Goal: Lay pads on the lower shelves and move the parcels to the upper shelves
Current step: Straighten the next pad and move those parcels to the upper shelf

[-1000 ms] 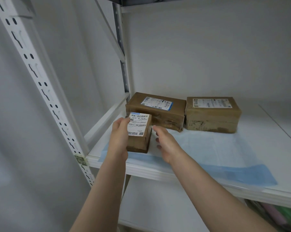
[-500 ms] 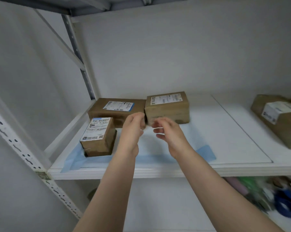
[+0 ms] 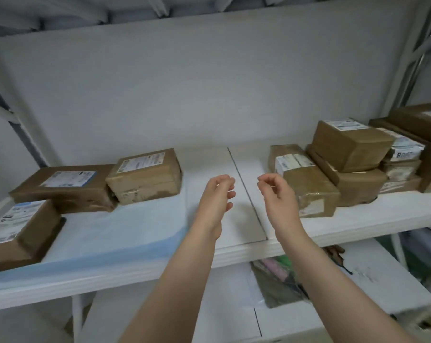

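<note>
Over the bare centre of the shelf (image 3: 234, 250), left hand (image 3: 215, 198) and right hand (image 3: 280, 198) hover empty, fingers (image 3: 225, 180) loosely curled, seemingly between loads: parcels (image 3: 145, 174) on the pad (image 3: 115, 233) at left, unpadded stack (image 3: 350, 147) at right.

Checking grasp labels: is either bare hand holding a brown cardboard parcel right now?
No, the left hand and right hand are both empty, fingers loosely curled, above the white shelf board.

Brown taped cardboard parcels (image 3: 145, 177), left of frame: three
Brown stacked parcels (image 3: 350, 144), right of frame: at least six, exact count unclear
Pale blue flat pad (image 3: 115, 229), lower left: one
Bare hands: two, left hand (image 3: 215, 199), right hand (image 3: 280, 199)
</note>
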